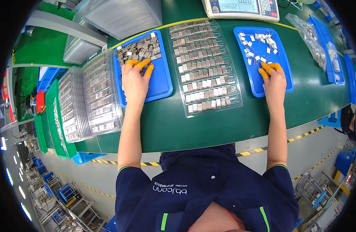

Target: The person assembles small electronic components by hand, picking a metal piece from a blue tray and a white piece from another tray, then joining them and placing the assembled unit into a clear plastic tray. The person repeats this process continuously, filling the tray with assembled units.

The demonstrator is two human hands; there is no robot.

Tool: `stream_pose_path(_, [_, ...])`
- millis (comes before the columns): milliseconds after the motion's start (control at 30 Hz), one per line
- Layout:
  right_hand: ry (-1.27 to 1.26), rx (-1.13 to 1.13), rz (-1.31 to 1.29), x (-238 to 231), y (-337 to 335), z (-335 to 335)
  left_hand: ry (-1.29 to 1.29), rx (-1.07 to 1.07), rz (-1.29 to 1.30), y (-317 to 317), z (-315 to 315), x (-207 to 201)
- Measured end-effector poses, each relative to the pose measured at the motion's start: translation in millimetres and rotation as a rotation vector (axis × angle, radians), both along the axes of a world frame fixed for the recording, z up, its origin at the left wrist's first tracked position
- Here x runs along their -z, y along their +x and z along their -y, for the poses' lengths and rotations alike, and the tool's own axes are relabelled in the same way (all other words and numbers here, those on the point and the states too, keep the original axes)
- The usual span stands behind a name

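My left hand, with orange finger cots on its fingertips, reaches over the left blue tray. Its fingers are apart and touch a heap of small grey metal-cased pieces. On the other side, my right hand is over the right blue tray, also in orange finger cots. Those fingers are bent and slightly apart, close to small white pieces with thin wires. I see nothing held in either hand. Between the trays lies a clear plastic blister tray with rows of the small grey and white pieces.
Stacked clear blister trays stand at the left, beside a green bin. A digital scale sits at the far edge. Toward the right are a plastic bag and a long blue bin. The green tabletop curves in front of me.
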State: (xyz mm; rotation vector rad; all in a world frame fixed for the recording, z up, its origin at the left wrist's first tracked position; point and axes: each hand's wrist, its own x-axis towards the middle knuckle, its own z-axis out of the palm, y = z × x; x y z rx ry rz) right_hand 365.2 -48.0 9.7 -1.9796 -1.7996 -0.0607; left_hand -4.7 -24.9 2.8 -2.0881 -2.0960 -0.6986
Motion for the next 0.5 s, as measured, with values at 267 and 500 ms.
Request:
stream_pose_path(267, [0.071, 0.007, -0.1, 9.0, 9.2, -2.1, 0.03, 0.148, 0.078, -1.9, -0.6, -2.0])
stream_pose_path(500, [0.16, -0.027, -0.234, 6.4, 10.8, -2.6, 0.124, 0.195, 0.394, 1.7, 3.2, -9.5])
